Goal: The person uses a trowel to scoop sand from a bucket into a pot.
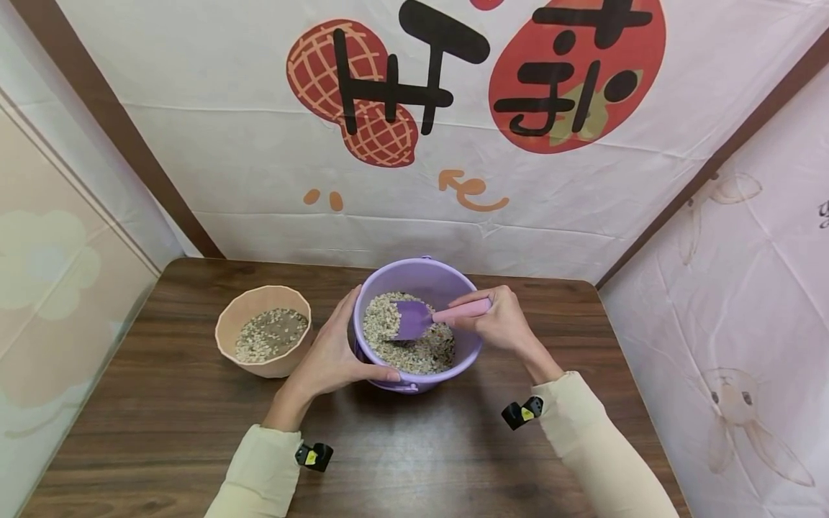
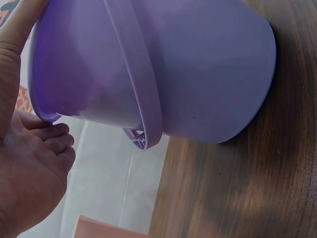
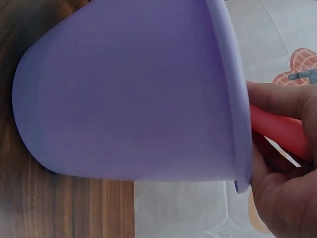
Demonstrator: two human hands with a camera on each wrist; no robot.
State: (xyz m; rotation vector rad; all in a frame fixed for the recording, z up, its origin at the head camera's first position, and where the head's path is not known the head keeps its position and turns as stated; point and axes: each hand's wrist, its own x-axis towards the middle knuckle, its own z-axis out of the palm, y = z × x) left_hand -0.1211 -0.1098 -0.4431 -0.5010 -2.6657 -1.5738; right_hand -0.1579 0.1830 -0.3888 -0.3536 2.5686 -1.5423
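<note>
Printed cloth with peanut drawings hangs behind the dark wooden table where I sit. From my head view, my left hand curls round the near-left side of the purple bucket, thumb along the front rim, steadying it. My right hand pinches the pink handle of a small scoop, whose purple blade lies on the grain mix inside. A beige bowl holding some of the same grain stands just left of the bucket, apart from it.

Seen from my left wrist, the bucket stands flat on the wood, its bail handle folded down the wall; my palm sits against the rim side.

At my right wrist, my fingers wrap the scoop handle just over the bucket rim.

I judge the bucket to be light, smooth plastic, apt to slide or tip, so bracing its wall suits it. The scoop seems stiff and light, best held mid-handle; the grain is loose and spills easily.
</note>
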